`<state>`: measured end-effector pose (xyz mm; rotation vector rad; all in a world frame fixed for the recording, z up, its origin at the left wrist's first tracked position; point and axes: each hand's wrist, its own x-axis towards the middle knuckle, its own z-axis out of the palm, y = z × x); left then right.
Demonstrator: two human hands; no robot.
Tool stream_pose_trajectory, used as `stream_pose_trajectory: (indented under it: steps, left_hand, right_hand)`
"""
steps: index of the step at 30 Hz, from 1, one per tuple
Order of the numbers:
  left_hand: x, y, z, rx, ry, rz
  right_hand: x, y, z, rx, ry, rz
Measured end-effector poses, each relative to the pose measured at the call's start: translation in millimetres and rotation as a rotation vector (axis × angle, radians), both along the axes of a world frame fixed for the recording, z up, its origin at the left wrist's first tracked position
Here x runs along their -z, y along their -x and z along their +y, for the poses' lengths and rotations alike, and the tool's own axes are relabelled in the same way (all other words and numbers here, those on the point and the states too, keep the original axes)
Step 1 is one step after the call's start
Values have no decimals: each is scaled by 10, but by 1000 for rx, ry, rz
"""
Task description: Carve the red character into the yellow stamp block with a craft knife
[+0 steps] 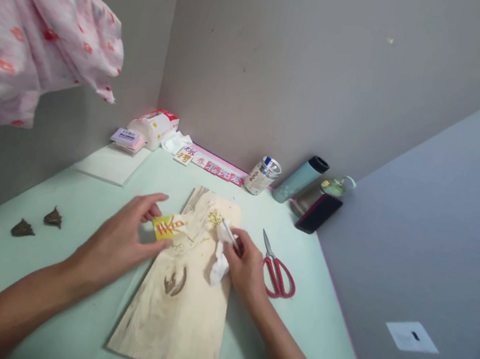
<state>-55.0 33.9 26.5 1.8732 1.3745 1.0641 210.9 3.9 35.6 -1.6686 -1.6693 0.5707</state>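
Card (166, 227): yellow and white, red marks showing, in left hand (146, 222). Tool (231, 236): slim, pale, slanted, pinched in right hand (247, 262). Tissue (219, 267): white, crumpled, against right hand, on side facing left

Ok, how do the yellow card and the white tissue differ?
The yellow card is flat with red markings; the white tissue is crumpled and plain. The left hand holds the yellow card; the white tissue is at the right hand. Both partly cover the wooden board in this view.
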Motion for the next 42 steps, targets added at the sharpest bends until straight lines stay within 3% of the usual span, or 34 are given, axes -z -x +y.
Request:
stream_pose_trajectory:
  steps: [2, 4, 6, 9, 14, 16, 18, 21, 23, 25, 28, 31, 36, 42]
  left_hand:
    - [-52, 88, 65, -155, -16, -157]
    - [-113, 146, 98, -264, -49, -389]
    - [-170, 166, 95, -305, -70, -579]
    - [-217, 126, 43, -297, -68, -650]
    - [-142, -32, -112, -240, -94, -680]
    - [-79, -78, -190, -145, -95, -595]
    - [-21, -103, -262, -13, -95, -435]
    - [55, -119, -318, 242, -89, -168]
    - [115, -129, -314, 440, -73, -16]
    - [186, -142, -294, 558, -73, 91]
    - [275, -151, -274, 523, -91, 178]
    - [302, -141, -273, 468, -79, 228]
    - [247, -122, -260, 500, -34, 258]
    - [186, -151, -238, 519, -3, 296]
  right_hand:
    - [-67, 18, 81, -88, 5, 16]
    - [-123, 119, 2, -215, 32, 7]
    - [-140, 280, -144, -335, 58, -33]
    - [-79, 496, -194, -437, 78, -137]
    - [60, 411, 457, -247, 29, -223]
    - [41, 272, 708, -156, 14, -206]
    - [-29, 141, 796, -119, 19, -163]
    - [-167, 3, 601, -134, 27, -63]
    - [-228, -53, 334, -89, 20, -7]
    - [-240, -97, 45, -19, 25, 36]
    - [-192, -157, -315, 2, 68, 75]
    - [-135, -204, -541, -95, 133, 73]
    - [-82, -257, -751, -264, 228, 71]
    - [-100, -288, -883, -392, -6, -124]
